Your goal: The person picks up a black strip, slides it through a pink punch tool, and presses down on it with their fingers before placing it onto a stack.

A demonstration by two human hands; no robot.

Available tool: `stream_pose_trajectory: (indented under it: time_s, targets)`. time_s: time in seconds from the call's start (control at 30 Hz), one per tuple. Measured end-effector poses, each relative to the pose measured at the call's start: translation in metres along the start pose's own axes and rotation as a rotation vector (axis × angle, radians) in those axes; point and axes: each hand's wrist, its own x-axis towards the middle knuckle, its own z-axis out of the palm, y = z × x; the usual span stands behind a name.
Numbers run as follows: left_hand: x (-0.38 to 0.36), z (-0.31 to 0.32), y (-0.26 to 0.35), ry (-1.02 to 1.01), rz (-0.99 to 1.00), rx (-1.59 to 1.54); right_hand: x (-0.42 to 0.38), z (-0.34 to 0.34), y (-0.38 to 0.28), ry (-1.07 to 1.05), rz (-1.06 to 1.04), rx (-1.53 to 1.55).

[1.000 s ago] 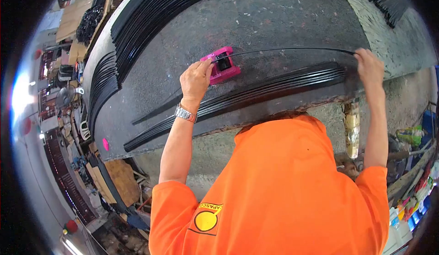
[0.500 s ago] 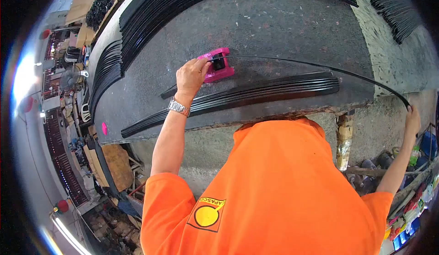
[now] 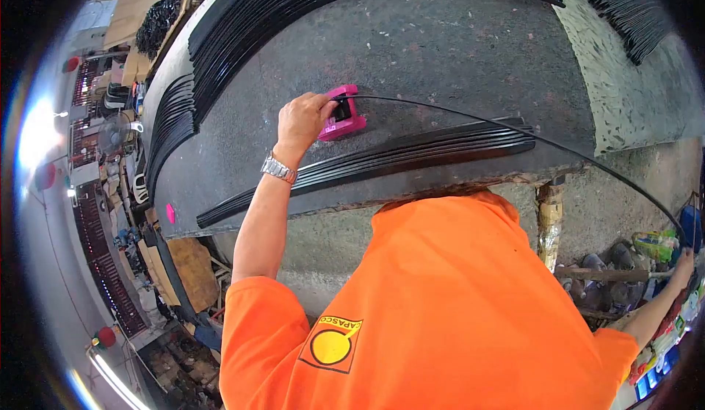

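Note:
My left hand (image 3: 301, 122), with a metal watch on its wrist, is closed in a pinch on one end of a long thin black strip (image 3: 470, 113). Its fingertips are right at a pink block with a dark centre (image 3: 352, 124) on the table, overlapping its left side. The strip bows across the table and past its right edge. Far out at the right, my right hand (image 3: 684, 264) grips the strip near its other end; its fingers are small and partly blurred there. Between the block and my body lies a flat bundle of black strips (image 3: 411, 153).
Long rows of black strips (image 3: 294, 13) curve along the far side of the dark table (image 3: 455, 50). Another bunch (image 3: 631, 20) lies at the upper right. A small pink piece (image 3: 170, 213) sits at the left corner. Bags and bottles (image 3: 624, 285) fill the lower right.
My right hand has moved outward and down to the right, drawing the strip farther past the table edge. My left hand remains by the pink block, which sits slightly farther left in view.

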Motion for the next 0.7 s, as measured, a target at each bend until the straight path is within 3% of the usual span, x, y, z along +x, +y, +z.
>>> stream_pose_trajectory:
  time_s: [0.43,0.57,0.7]
  targets:
    - [0.061,-0.016,0.121,-0.038,0.171,-0.15,-0.078,-0.084,0.042,0.111,0.162,-0.132]
    - [0.045,-0.045,0.072,0.046,0.051,-0.054,-0.091,-0.096,0.015,0.119,0.157,-0.175]
    - [-0.009,-0.072,-0.074,0.129,-0.29,0.069,-0.101,-0.084,-0.082,0.119,0.043,-0.145]
